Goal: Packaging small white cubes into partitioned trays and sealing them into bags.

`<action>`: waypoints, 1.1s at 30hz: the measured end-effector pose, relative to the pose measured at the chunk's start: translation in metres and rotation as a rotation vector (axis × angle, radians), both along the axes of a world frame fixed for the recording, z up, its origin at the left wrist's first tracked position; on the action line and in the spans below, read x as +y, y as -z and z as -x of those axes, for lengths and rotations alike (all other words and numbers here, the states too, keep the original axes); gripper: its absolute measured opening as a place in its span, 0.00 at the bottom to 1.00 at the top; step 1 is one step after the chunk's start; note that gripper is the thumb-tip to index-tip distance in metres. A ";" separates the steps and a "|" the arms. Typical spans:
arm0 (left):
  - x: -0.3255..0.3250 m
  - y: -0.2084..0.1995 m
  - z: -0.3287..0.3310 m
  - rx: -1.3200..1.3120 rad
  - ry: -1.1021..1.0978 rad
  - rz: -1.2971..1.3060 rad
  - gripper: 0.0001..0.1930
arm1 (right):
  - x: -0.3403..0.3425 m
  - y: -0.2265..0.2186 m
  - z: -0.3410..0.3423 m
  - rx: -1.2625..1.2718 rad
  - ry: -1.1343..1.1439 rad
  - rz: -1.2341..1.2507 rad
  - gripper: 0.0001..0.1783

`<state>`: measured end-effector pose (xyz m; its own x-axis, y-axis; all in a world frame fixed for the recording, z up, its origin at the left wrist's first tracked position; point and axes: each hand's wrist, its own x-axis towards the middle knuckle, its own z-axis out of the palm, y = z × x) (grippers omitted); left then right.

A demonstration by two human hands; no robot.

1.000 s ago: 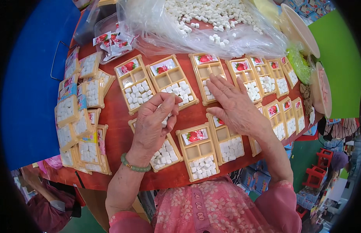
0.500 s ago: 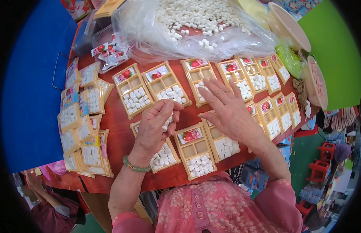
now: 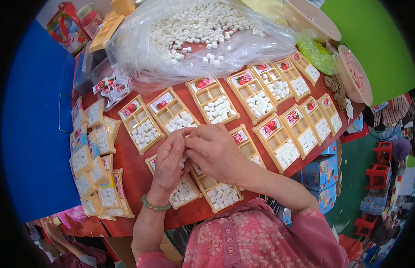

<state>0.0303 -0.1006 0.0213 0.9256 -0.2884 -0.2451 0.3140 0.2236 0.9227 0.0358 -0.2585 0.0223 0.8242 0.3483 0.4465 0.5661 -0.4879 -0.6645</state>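
My left hand (image 3: 169, 156), with a green bead bracelet on its wrist, is cupped closed around several small white marshmallows (image 3: 184, 162). Against it, my right hand (image 3: 216, 149) has its fingertips pinched together; what they hold is hidden. Both hands hover over tan divided trays in the near row, partly covering a tray (image 3: 223, 196). Trays in the far row, such as one (image 3: 220, 109) straight ahead, hold marshmallows in the large compartment and a strawberry-printed packet (image 3: 203, 83) in another. Some small compartments are bare.
A clear plastic bag (image 3: 127, 49) of loose marshmallows (image 3: 203, 22) lies at the back. Stacked filled trays (image 3: 89, 156) stand at left, beside a clear box of packets (image 3: 113, 87). Pink bowls (image 3: 355, 73) and a green bag (image 3: 321, 58) sit at right. Another person's arm (image 3: 60, 236) shows lower left.
My right hand has moved left from over the trays to meet my left hand, its spread fingers now pinched. The view has shifted, uncovering the middle far tray.
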 end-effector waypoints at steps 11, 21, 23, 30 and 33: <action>0.004 0.002 -0.004 0.119 -0.043 0.077 0.16 | -0.021 -0.010 -0.009 0.140 -0.066 -0.156 0.06; 0.009 0.006 -0.005 0.068 -0.005 0.139 0.12 | -0.092 -0.008 -0.046 0.317 0.190 0.178 0.06; 0.010 0.008 -0.004 0.054 -0.006 0.140 0.12 | -0.091 -0.010 -0.047 0.302 0.187 0.216 0.06; 0.010 0.008 -0.004 0.077 -0.016 0.157 0.12 | -0.085 -0.011 -0.054 0.297 0.220 0.383 0.08; 0.010 0.009 -0.004 0.077 -0.022 0.159 0.12 | -0.084 -0.011 -0.056 0.235 0.208 0.429 0.09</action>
